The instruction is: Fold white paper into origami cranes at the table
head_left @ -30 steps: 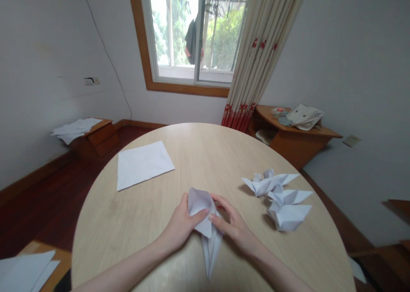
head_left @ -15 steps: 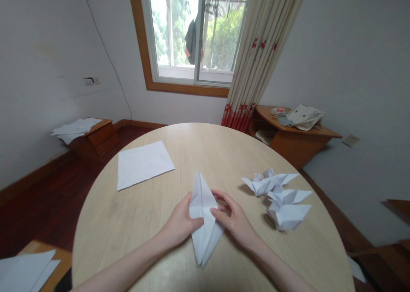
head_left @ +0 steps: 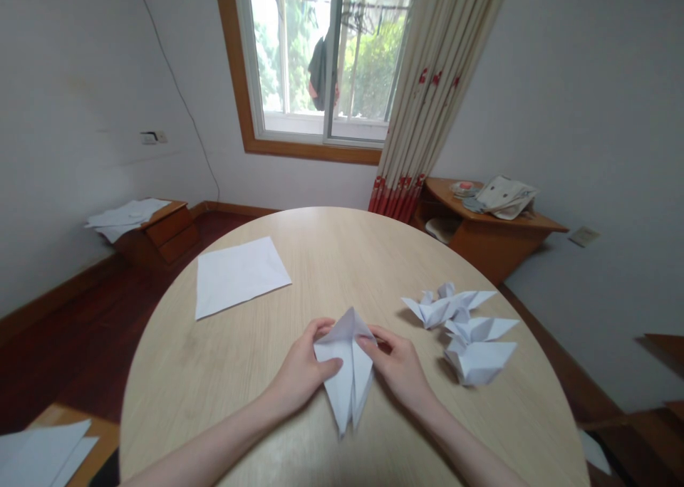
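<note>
A partly folded white paper lies on the round wooden table, its long point aimed toward me. My left hand pinches its left side, thumb on top and fingers curled behind the upper flap. My right hand grips its right side in the same way. Both hands are closed on the paper. To the right of my right hand lie several finished folded paper figures in a loose cluster.
A flat white sheet lies at the table's far left. More sheets sit on a low surface at the bottom left. A wooden side table with a bag stands by the curtain; a low cabinet stands at the left wall.
The paper's upper flap was raised to a tall point half a second ago and is now folded down shorter and wider. Both hands shifted slightly up along the paper's sides.
</note>
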Demonstrator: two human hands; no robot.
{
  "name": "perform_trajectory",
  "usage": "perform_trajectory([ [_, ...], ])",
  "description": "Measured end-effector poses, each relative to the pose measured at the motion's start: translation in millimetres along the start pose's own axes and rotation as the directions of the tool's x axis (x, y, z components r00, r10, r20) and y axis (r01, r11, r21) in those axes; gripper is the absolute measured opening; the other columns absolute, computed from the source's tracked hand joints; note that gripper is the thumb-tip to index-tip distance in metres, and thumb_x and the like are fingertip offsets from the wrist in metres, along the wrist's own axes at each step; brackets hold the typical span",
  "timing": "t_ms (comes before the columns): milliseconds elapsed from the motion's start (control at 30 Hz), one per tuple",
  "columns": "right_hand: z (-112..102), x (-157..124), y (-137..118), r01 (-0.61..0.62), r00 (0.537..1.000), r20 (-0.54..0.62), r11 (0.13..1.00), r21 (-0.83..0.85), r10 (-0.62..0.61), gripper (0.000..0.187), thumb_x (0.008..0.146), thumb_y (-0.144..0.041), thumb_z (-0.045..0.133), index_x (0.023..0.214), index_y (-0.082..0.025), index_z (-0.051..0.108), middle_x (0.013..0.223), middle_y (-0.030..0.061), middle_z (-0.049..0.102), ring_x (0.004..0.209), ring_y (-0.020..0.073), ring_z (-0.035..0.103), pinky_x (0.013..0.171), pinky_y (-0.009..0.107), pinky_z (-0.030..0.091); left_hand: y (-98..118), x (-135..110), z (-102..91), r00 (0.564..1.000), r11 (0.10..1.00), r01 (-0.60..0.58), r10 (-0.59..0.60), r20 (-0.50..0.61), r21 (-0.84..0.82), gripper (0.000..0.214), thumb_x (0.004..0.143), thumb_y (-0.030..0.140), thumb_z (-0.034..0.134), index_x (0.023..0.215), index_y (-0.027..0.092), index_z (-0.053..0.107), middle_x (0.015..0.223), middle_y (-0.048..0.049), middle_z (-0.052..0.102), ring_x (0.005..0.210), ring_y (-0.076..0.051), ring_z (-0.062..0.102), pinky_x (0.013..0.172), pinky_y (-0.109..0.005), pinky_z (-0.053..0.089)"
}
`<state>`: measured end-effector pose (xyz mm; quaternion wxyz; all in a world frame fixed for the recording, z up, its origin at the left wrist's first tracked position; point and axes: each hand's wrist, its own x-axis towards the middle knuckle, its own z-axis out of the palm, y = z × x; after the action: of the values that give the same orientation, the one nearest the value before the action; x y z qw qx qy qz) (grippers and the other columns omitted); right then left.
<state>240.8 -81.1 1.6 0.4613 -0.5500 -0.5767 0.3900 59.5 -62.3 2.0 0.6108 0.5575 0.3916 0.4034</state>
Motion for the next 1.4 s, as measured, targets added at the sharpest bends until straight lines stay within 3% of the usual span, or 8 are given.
perform_trajectory([
  [200,-1.7,2.6,5.7,0.006,0.998,-0.06,1.0,0.029,-0.004,0.036,0.079,-0.045,0.061,0.095,-0.017,0.075,0.089,0.0064,0.075,0.078,0.0268,0.067,0.069,0.037,0.053,-7.3,4.5,1.1,0.992,0.969,0.123,-0.119,0.032,-0.213,0.063,0.068,0.046,0.076,0.118,0.012,0.058,0.109,-0.0131,0.067,0.102,-0.028,0.061,0.09,-0.036,0.044],
  [367,-1.4,3.2,6.4,0.032,0.997,-0.066,0.998,0.056,-0.028,0.038,0.079,-0.047,0.062,0.097,-0.017,0.074,0.093,0.0085,0.074,0.085,0.0284,0.067,0.075,0.039,0.053,-10.2,6.3,1.2,0.982,0.905,0.184,-0.159,0.097,-0.384,0.08,0.075,0.075,0.053,0.122,0.01,0.057,0.11,-0.0171,0.068,0.105,-0.031,0.062,0.092,-0.042,0.045],
  [533,-1.7,3.5,4.7,0.037,0.997,-0.073,0.997,0.071,-0.032,0.041,0.079,-0.051,0.062,0.097,-0.017,0.074,0.094,0.0091,0.074,0.087,0.0287,0.066,0.076,0.039,0.053,-6.4,6.4,-0.9,0.956,0.824,0.287,-0.281,0.088,-0.489,0.059,0.096,0.057,0.033,0.123,0.01,0.056,0.114,-0.0177,0.067,0.11,-0.025,0.061,0.099,-0.039,0.042],
  [633,-1.1,3.2,4.0,0.044,0.997,-0.068,0.997,0.06,-0.04,0.04,0.079,-0.051,0.062,0.098,-0.017,0.074,0.095,0.0087,0.074,0.085,0.0281,0.066,0.074,0.038,0.053,-2.9,4.8,0.9,0.952,0.799,0.301,-0.282,0.118,-0.52,0.049,0.099,0.047,0.034,0.118,0.011,0.06,0.112,-0.0155,0.068,0.112,-0.024,0.06,0.103,-0.038,0.039],
  [867,1.6,0.4,5.1,0.06,0.996,-0.064,0.998,-0.023,-0.061,0.037,0.084,-0.046,0.057,0.102,-0.017,0.073,0.089,0.0065,0.074,0.077,0.0253,0.066,0.07,0.035,0.052,-2.7,1.5,6.5,0.966,0.853,0.251,-0.196,0.166,-0.457,0.05,0.089,0.058,0.05,0.108,0.015,0.066,0.119,-0.0128,0.065,0.121,-0.027,0.052,0.106,-0.04,0.035],
  [1067,3.8,-1.5,4.8,0.052,0.998,-0.041,0.999,-0.014,-0.053,0.04,0.084,-0.047,0.058,0.105,-0.016,0.071,0.088,0.0068,0.074,0.078,0.0251,0.066,0.072,0.035,0.053,-8.8,0.4,8.1,0.972,0.923,0.182,-0.116,0.206,-0.339,0.066,0.079,0.068,0.057,0.119,0.016,0.061,0.126,-0.0127,0.061,0.121,-0.029,0.051,0.105,-0.041,0.035],
  [1400,5.4,-5.8,-5.8,0.08,0.997,-0.02,0.996,-0.034,-0.081,0.035,0.086,-0.046,0.056,0.097,-0.017,0.072,0.076,0.0042,0.069,0.064,0.0198,0.061,0.056,0.027,0.049,-6.9,0.9,7.8,0.994,0.989,0.059,-0.045,0.101,-0.139,0.063,0.07,0.06,0.071,0.113,0.014,0.063,0.118,-0.0143,0.064,0.113,-0.03,0.055,0.099,-0.039,0.038],
])
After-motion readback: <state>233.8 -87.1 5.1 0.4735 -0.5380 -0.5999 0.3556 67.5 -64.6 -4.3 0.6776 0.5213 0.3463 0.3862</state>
